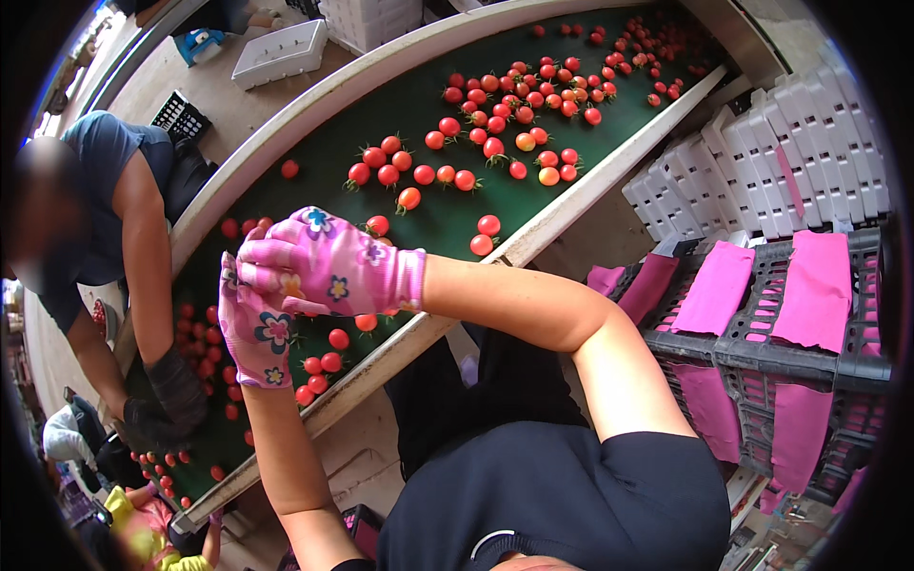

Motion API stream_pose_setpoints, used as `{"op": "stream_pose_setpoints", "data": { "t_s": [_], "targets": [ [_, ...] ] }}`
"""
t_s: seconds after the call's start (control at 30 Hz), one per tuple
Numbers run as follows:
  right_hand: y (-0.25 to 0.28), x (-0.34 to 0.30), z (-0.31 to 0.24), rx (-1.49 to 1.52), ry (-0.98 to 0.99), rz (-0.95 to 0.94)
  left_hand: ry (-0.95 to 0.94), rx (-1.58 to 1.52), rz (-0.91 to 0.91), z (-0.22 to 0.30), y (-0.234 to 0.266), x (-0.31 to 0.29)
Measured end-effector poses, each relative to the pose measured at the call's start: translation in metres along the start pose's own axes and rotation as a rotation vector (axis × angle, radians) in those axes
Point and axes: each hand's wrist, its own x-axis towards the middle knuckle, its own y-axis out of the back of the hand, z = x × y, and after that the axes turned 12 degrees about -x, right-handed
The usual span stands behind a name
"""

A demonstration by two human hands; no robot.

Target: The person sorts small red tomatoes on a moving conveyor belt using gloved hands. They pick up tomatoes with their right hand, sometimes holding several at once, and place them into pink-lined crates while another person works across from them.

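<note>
Both my hands wear pink flowered gloves and meet over the green conveyor belt (328, 133). My left hand (259, 333) is raised with its fingers curled together. Across it reaches my right hand (328, 265), its fingers bent and pressed against the left fingertips. What the fingers hold, if anything, is hidden by the gloves. Red cherry tomatoes (339, 338) lie on the belt just below and around the hands, some partly covered by them. A larger spread of tomatoes (495, 147), many with green stems and a few orange, runs toward the far right.
A pale raised rim (562, 205) edges the belt on my side. Black crates with pink sheets (743, 352) stand at right, below stacked white trays (762, 157). Across the belt a co-worker (143, 181) reaches in with dark gloves. A white tray (279, 54) lies beyond.
</note>
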Motion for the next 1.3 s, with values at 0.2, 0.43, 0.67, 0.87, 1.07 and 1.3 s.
{"op": "stream_pose_setpoints", "data": {
  "t_s": [0.2,0.43,0.67,0.87,1.07,1.3],
  "targets": [
    [0.083,-0.078,0.086,-0.511,-0.527,-0.240,-0.183,-0.059,0.373,0.004,-0.003,-0.003],
    [0.089,-0.102,0.087,-0.487,-0.588,-0.485,-0.114,0.085,0.306,-0.009,-0.005,0.000],
    [0.086,-0.078,0.066,0.686,-0.905,-0.273,-0.016,0.153,0.190,-0.006,0.005,0.003],
    [0.082,-0.050,0.033,0.727,-1.020,-0.199,0.339,0.551,0.052,-0.013,-0.030,0.001],
    [0.054,-0.019,-0.007,0.200,-0.418,-0.058,0.289,0.055,0.171,-0.021,-0.017,-0.006],
    [0.055,-0.054,0.082,-0.696,-0.613,-0.725,0.069,0.111,0.182,-0.008,-0.020,-0.001]
  ]
}}
